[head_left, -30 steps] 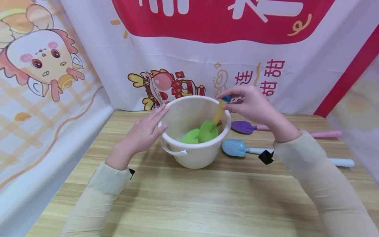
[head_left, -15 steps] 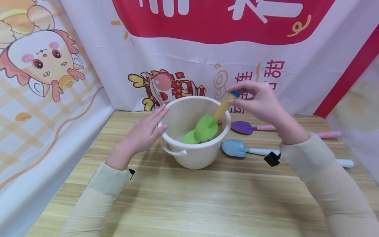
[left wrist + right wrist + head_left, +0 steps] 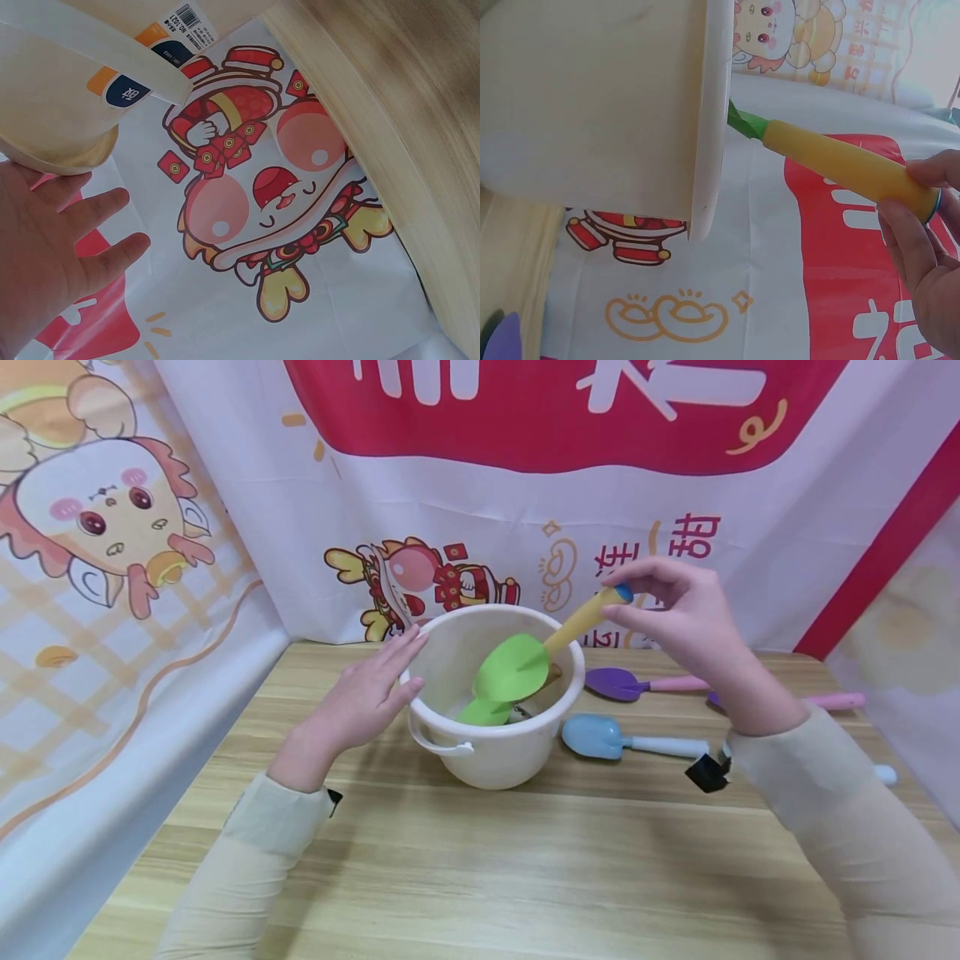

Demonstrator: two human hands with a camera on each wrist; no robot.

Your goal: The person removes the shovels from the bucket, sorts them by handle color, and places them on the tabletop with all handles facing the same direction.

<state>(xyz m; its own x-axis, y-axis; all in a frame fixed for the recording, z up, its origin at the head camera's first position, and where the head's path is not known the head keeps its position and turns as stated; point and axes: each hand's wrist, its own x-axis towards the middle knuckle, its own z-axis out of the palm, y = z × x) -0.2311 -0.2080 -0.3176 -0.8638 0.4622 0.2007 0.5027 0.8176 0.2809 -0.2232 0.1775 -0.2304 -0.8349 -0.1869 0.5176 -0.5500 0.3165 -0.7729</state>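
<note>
A cream bucket (image 3: 491,760) stands on the wooden table. My left hand (image 3: 367,697) rests with extended fingers against its left rim; the left wrist view shows those fingers (image 3: 105,210) beside the rim. Over the bucket's right rim, my right hand (image 3: 678,610) pinches the blue-capped end of a garden trowel's yellow handle (image 3: 840,161). The trowel's green blade (image 3: 513,668) lies tilted across the bucket's mouth. Inside sits a second green blade (image 3: 483,712), partly covered by the first, along with a brown-tipped item (image 3: 553,675) at the right wall.
Right of the bucket lie a purple trowel (image 3: 618,685) with a pink handle and a light blue trowel (image 3: 592,737). Another pink handle (image 3: 836,702) and a whitish handle end (image 3: 886,774) show beyond the right forearm. A printed cloth (image 3: 450,502) hangs behind the table.
My right hand has moved up and to the right, drawing the green trowel higher and tilting it flatter. More of the bucket's inside shows. The left hand has stayed at the rim.
</note>
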